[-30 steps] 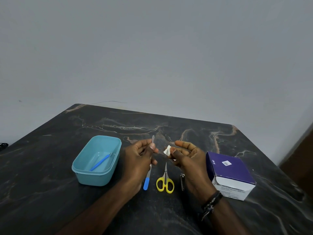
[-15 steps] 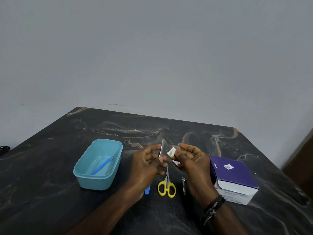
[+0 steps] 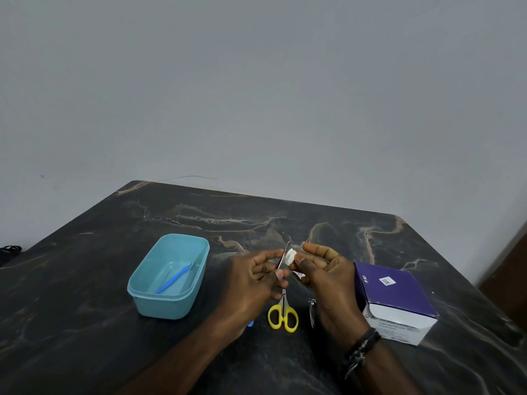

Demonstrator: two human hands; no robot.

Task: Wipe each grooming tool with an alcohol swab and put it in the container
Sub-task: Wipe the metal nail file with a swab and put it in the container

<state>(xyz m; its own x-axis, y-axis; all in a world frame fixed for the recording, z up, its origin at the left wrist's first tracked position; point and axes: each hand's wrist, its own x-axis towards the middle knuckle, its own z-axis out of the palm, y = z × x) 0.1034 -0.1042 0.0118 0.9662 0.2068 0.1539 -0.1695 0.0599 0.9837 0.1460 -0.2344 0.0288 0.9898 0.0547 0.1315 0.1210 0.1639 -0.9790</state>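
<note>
Steel nail file (image 3: 284, 257) held blade-up in left hand (image 3: 251, 283), pinched low on the blade between thumb and fingers (image 3: 266, 256); long axis running from about 6 o'clock (blue handle tip (image 3: 250, 323) peeping out below the wrist) to 12 o'clock, leaning slightly toward 1. White alcohol swab (image 3: 291, 256) pinched in right hand (image 3: 328, 280), thumb and forefinger closed on it, pressed against the right face of the blade near its upper end. Swab thus at 3 o'clock of the blade, touching it; right hand nearer the tip, left hand nearer the handle. Likely next stroke: along the long axis, with the left hand's pinch as the fixed end.

Teal plastic container (image 3: 171, 276) at 9 o'clock of the left hand, near but apart; left hand the nearer one for the drop-off.

Count:
- grooming tools in view, four: one blue-handled tool (image 3: 174, 277) lying in the container, one nail file in hand, one pair of yellow-handled scissors (image 3: 283, 315) and one nail clipper (image 3: 312, 312) flat on the dark marbled worktop (image 3: 85, 323) at 6 o'clock of the hands
- swabs in view, one
- containers, one
- purple-and-white swab box (image 3: 395, 303), one, at 3 o'clock of the right hand
</note>
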